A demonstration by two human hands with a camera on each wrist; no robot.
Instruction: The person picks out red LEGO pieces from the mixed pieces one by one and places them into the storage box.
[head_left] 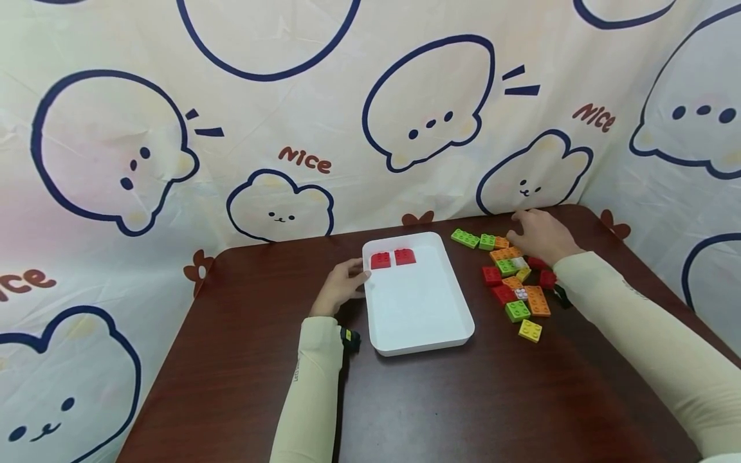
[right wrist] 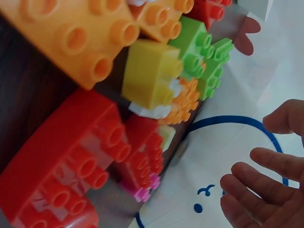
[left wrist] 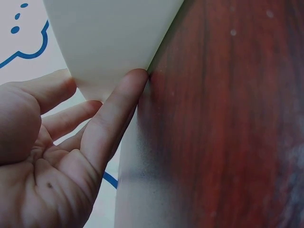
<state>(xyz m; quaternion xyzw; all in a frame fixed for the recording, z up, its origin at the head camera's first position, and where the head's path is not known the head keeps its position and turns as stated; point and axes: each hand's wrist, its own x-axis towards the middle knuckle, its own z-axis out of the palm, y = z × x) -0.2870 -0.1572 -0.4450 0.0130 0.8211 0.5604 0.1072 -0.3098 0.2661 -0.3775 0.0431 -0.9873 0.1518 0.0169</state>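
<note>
A white tray lies on the table with two red bricks side by side at its far end. My left hand grips the tray's left edge near the far corner; in the left wrist view, the thumb and fingers meet the white wall. My right hand reaches over the far end of a loose pile of toy building bricks. Relaxed, parted fingers with nothing between them show in the right wrist view, beside a red brick, a yellow brick and an orange brick.
Right of the tray, red, orange, green and yellow bricks spread toward me, the nearest being a yellow brick. Long green bricks lie near the back edge. A cartoon-printed cloth hangs behind the dark brown table.
</note>
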